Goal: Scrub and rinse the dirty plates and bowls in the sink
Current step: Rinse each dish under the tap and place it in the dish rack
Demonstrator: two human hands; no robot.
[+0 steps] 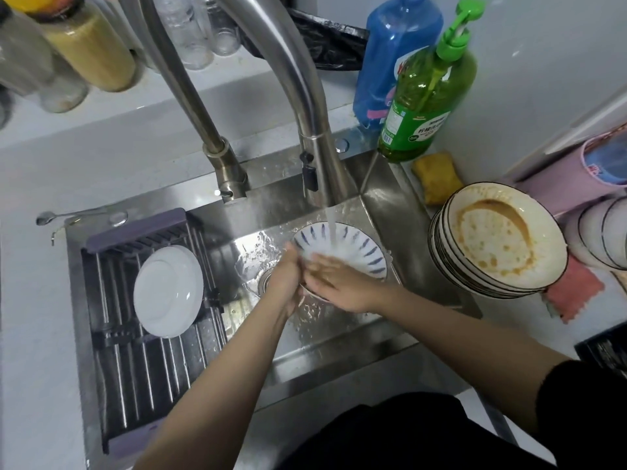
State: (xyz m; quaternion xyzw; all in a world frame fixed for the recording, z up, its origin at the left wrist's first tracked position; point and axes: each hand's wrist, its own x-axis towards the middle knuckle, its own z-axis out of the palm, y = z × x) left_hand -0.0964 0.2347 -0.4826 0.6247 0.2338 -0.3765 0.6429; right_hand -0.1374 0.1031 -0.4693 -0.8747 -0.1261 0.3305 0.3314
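A steel sink (383, 212) sits in a pale bench, tap (319, 171) running onto a blue-striped bowl (353, 245). The left hand (288, 276) grips the bowl's near rim while the right hand (336, 283) lies flat inside it, fingers (322, 261) straight. Best to turn the bowl under the stream, rubbing all round, before tackling the dirty stack (492, 245) on the right

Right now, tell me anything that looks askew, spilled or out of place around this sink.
Nothing is broken or spilled. The stack of dirty bowls leans on the counter right of the sink, its top bowl tilted and smeared with brown sauce. A spoon lies loose on the sink's left ledge.
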